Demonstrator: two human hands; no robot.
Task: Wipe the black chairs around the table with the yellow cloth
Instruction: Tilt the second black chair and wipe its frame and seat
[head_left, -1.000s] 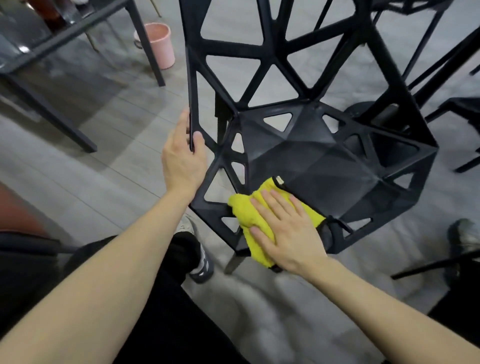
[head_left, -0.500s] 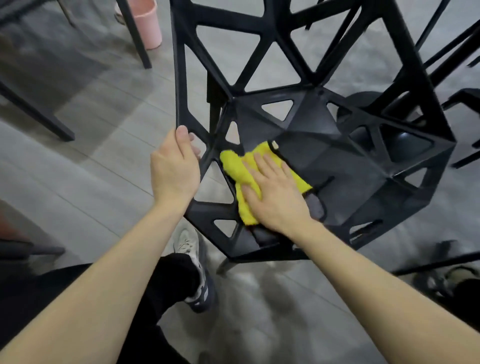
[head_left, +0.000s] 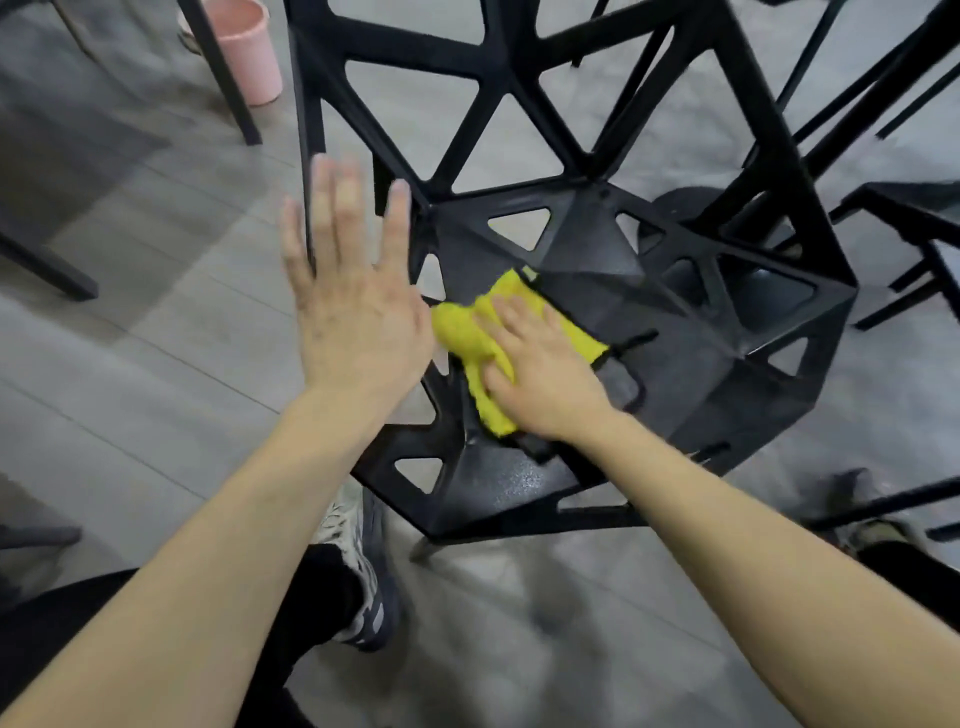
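A black chair (head_left: 691, 332) with triangular cut-outs fills the middle of the head view, its seat facing me. The yellow cloth (head_left: 467, 332) lies on the left part of the seat. My right hand (head_left: 540, 374) lies flat on the cloth with straight fingers and presses it against the seat. My left hand (head_left: 348, 291) hovers in front of the chair's left edge with its fingers spread and straight, holding nothing; it is blurred.
A pink bucket (head_left: 249, 57) stands on the grey floor at the top left beside a black table leg (head_left: 223, 78). Another black chair (head_left: 919, 228) stands at the right edge. My shoe (head_left: 358, 582) is on the floor under the chair's front.
My left hand has let go of the chair's left frame and opened with fingers spread. My right hand has slid the cloth from the seat's front edge further onto the seat.
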